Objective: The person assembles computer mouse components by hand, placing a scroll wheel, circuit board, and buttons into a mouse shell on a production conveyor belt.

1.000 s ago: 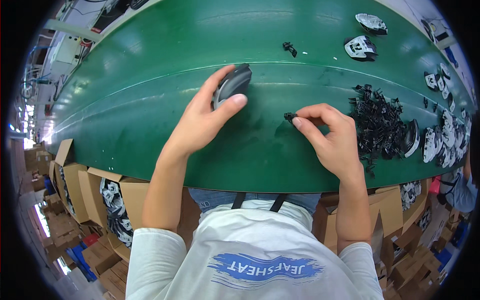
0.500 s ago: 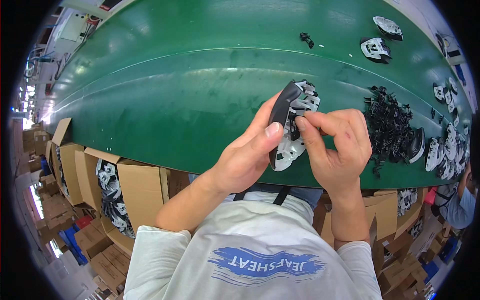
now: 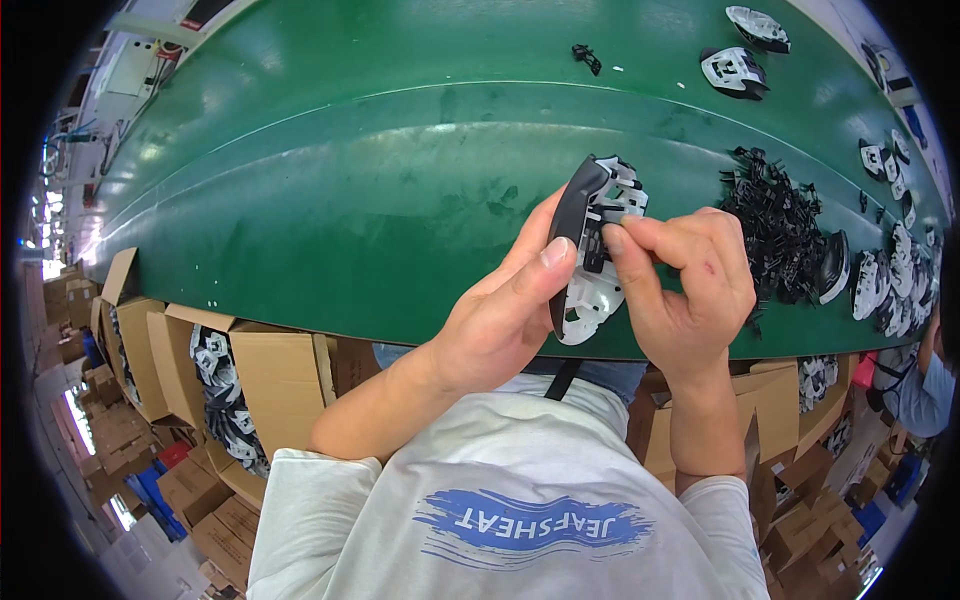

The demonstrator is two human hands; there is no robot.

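Note:
A curved plastic shell (image 3: 592, 305), black outside and white inside, shaped like the top cover of a computer mouse, is held on edge above the green table. My left hand (image 3: 490, 315) is closed round its black side, with the thumb on the near rim and the other fingers largely hidden behind. Inside the shell sits a small black plastic part (image 3: 596, 250). My right hand (image 3: 690, 275) pinches at this part with thumb and index finger, its other fingers curled in. The fingertips partly cover the spot where part and shell meet.
A heap of small black plastic parts (image 3: 775, 225) lies right of my hands on the green table (image 3: 350, 220). More shells (image 3: 868, 285) are gathered at the far right, with two shells (image 3: 735, 72) farther back. Open cardboard boxes (image 3: 280, 375) line the near edge.
Both hands and the shell have shifted slightly right over the table. The right thumb and index finger remain at the small black part. The whole view has moved a little.

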